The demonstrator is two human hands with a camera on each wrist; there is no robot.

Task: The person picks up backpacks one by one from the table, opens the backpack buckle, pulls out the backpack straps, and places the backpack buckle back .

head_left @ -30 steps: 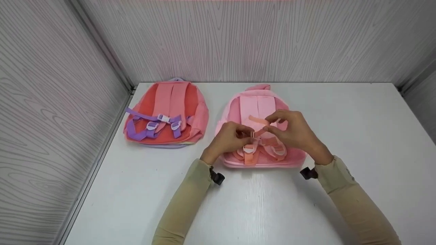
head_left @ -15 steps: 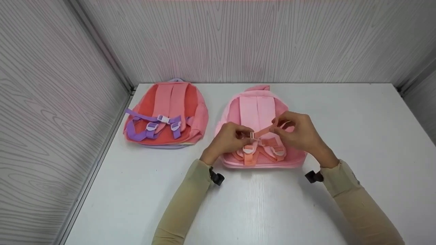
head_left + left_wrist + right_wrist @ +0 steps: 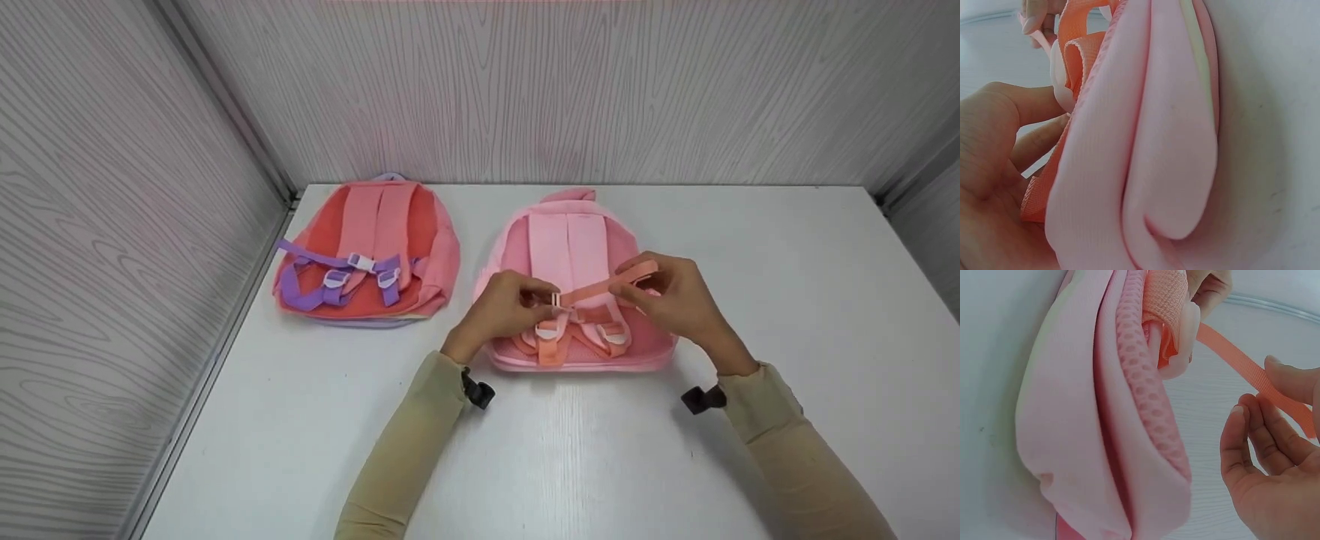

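1. The pink backpack (image 3: pixel 568 255) is set on the white counter (image 3: pixel 450 435) around the middle of the head view; it is laid flat, with its shoulder straps (image 3: pixel 587 240) turned upward and its top toward the rear wall (image 3: pixel 525 90).
2. A pale buckle (image 3: pixel 556 300) above the lower part of the pack is pinched by the left hand (image 3: pixel 506 306); its grip is closed on that piece, with thumb and forefinger brought to it from the left.
3. An orange strap (image 3: pixel 589 291) is held by the right hand (image 3: pixel 671 296); its grip is clamped on the webbing, which is caught between thumb and fingers; between the two hands the strap is drawn in a nearly straight, rising line, and its end is looped over beside the right fingers.
4. Two white adjusters, one left (image 3: pixel 547 330) and one right (image 3: pixel 615 337), are threaded with orange webbing below the buckle.
5. The coral-red backpack (image 3: pixel 375 232) is placed to the left, apart from the pink one; purple straps (image 3: pixel 304 300) are spread across its lower half and joined at a white clasp (image 3: pixel 361 262).
6. Both forearms are covered by khaki sleeves (image 3: pixel 405 435); a small black device (image 3: pixel 478 392) is worn at each wrist.
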